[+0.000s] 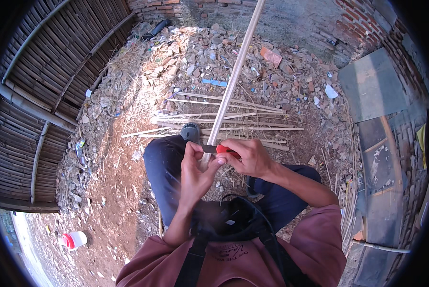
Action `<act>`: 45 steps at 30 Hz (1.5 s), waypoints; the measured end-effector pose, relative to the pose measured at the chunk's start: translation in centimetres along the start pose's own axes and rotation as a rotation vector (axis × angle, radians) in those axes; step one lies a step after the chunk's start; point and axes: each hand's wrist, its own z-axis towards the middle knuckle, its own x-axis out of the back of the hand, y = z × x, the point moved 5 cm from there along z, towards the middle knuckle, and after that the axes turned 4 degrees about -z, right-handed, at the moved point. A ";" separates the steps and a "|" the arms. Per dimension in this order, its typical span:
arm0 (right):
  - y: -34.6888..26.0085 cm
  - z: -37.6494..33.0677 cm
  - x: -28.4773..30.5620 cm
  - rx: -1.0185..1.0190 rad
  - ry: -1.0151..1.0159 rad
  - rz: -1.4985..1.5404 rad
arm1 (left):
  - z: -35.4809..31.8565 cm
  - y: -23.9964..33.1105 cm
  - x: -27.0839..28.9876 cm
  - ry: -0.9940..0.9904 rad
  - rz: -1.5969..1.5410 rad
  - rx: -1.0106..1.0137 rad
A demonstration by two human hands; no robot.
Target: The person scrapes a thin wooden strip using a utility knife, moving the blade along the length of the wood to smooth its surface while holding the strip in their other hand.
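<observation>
A pale cream, long split bamboo strip [233, 76] crosses reddish-brown dirt ground [123, 191] strewn with grey rubble. A small knife with a red handle [226, 150] meets it. Dark navy trousers [164, 167], dusty-pink sweatshirt [319, 239], brown woven bamboo fence [42, 71], white jug with red cap [73, 239].

The bamboo strip [231, 81] looks pale, smooth, matt. The knife [222, 149] has a glossy red plastic handle – the rubble ground [128, 158] is rough and dusty.

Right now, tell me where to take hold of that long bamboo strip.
Grip the long bamboo strip low, just beyond the knife, coming from its left side. It is thin and slants far away, so its top would flex. The right hand and left hand already crowd its near end.
</observation>
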 end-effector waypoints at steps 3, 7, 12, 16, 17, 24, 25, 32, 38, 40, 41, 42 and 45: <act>0.1 -0.1 -0.2 -0.026 0.015 -0.012 | 0.0 0.2 -0.2 0.009 -0.081 0.030; -0.2 0.0 0.1 0.000 0.073 0.001 | 0.1 -0.5 0.0 -0.028 -0.031 0.050; -0.5 0.2 0.5 -0.020 0.027 -0.013 | -0.1 -0.5 -0.2 -0.038 0.051 0.086; -0.2 0.5 0.6 -0.082 0.087 0.043 | 0.0 0.0 -0.7 -0.006 0.190 0.060; 0.0 0.5 0.6 -0.095 0.086 0.056 | 0.0 0.1 -0.7 0.000 0.211 0.077; 0.3 0.6 0.7 0.000 -0.024 0.014 | 0.2 -0.3 -0.9 -0.107 -0.079 0.088; 0.2 0.6 0.6 0.014 -0.017 0.026 | 0.3 -0.1 -0.9 -0.132 -0.156 0.091; -0.2 0.6 0.6 0.008 -0.029 0.029 | 0.1 -1.4 -0.4 -0.118 -0.069 0.019; -0.5 0.6 0.8 0.007 -0.016 -0.014 | -0.3 -0.7 -0.5 -0.126 0.041 0.072; -0.5 0.5 0.7 -0.004 -0.019 -0.017 | -0.3 -0.2 -0.7 -0.108 0.068 0.077; -0.4 0.5 0.7 -0.015 -0.022 -0.019 | -0.3 -0.1 -0.7 -0.090 0.095 0.083; -0.4 0.4 0.6 -0.016 -0.020 -0.019 | -0.2 -0.2 -0.7 -0.092 0.096 0.083; -0.5 0.4 0.7 0.004 0.043 -0.035 | 0.1 -0.1 -0.6 -0.066 0.205 0.025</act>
